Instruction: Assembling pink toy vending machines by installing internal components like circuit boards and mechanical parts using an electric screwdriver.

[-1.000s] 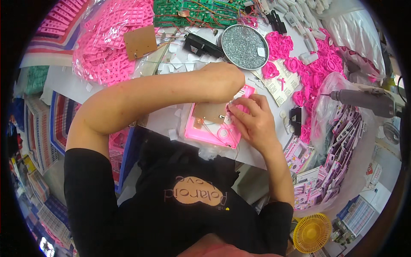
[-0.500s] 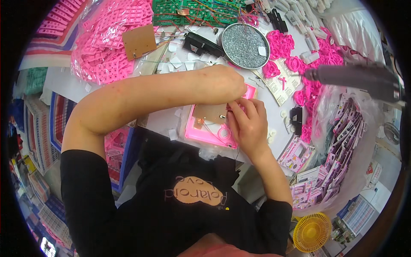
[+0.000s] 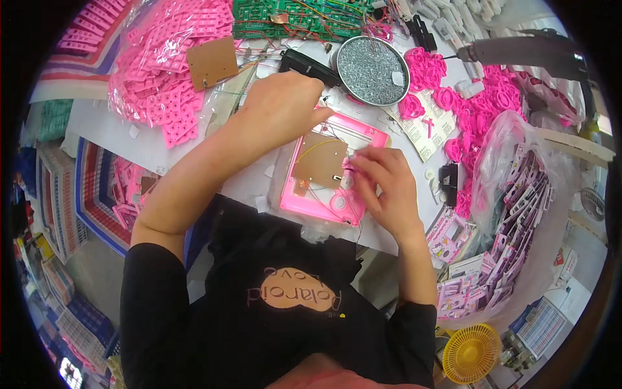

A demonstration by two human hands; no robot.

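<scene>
A pink plastic housing lies on the white table in front of me, with a brown circuit board and thin wires inside it. My left hand is over the housing's far left corner, its fingers curled under and hidden, its thumb pointing right. What it holds, if anything, cannot be seen. At the board's right edge, my right hand has thumb and fingertips drawn together near a small pink and dark bit, too small to name.
Beyond the housing stand a round metal dish of small screws and a black plastic part. An electric screwdriver hangs at upper right. Bagged pink parts lie left; pink rings and a bag of printed panels are right.
My left hand has moved left and away from my right hand, uncovering the board. My right hand has shifted slightly right. The hanging screwdriver has swung farther away.
</scene>
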